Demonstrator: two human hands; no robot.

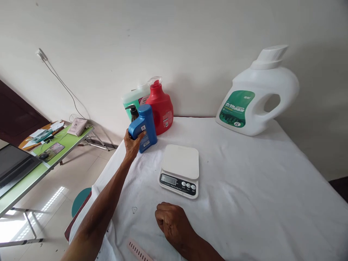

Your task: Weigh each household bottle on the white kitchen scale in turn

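My left hand [132,144] is closed around the handle of a blue bottle [147,127], which stands upright at the left side of the table. Right behind it are a red jug [165,108] with a clear cap, a dark pump bottle [133,110] and a container of green liquid [130,99], partly hidden. A white digital kitchen scale [181,161] with a bare platform lies in the middle. My right hand [174,223] rests in a loose fist on the cloth in front of the scale; its fingers curl under, so their inside is hidden.
A large white jug [261,94] with a green label stands against the wall at right. White cloth [244,188] covers the table. A pink perforated strip [138,250] lies at the front edge. Left are a green desk [59,152], a laptop [13,166] and a teal stool [80,199].
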